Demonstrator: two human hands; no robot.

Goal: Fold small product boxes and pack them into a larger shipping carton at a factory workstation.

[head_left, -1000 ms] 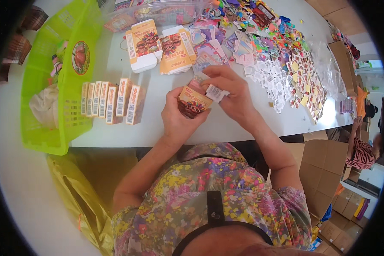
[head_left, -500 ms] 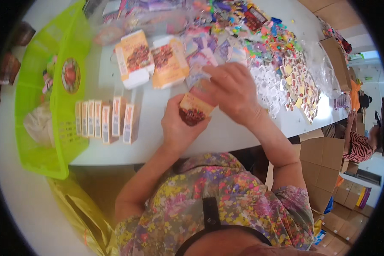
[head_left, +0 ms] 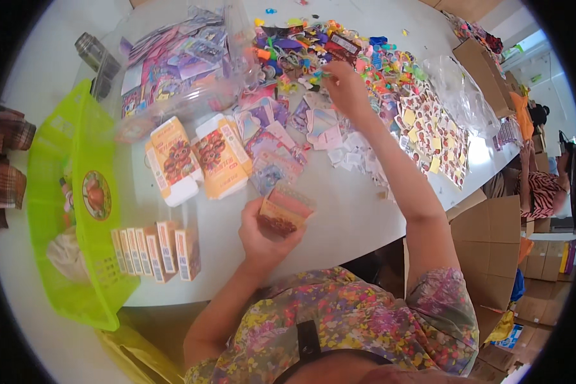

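Note:
My left hand [head_left: 262,240] is wrapped round a small open carton [head_left: 281,221], yellow-orange with a dark printed picture, its top facing up and a pinkish inside or insert showing. My right hand [head_left: 347,93] is stretched out over a heap of small colourful plastic toys [head_left: 381,64], fingertips pinched together at its near edge. A bit of green shows at those fingertips, too small to name. Flat yellow-orange cartons [head_left: 176,160] lie left of the held one. Purple and pink printed cards [head_left: 272,144] are spread just beyond it.
A row of closed cartons [head_left: 166,249] stands beside a green plastic basket [head_left: 96,256] at the left. Behind is a clear bin [head_left: 237,38] of purple packets. Sticker sheets [head_left: 435,137], white paper slips [head_left: 358,153] and a clear plastic bag [head_left: 461,96] lie right. Another person [head_left: 537,185] is at far right.
My right hand has left the carton and reached away to the toy heap. My left hand still holds the carton. The view has shifted, showing more of the table's far side.

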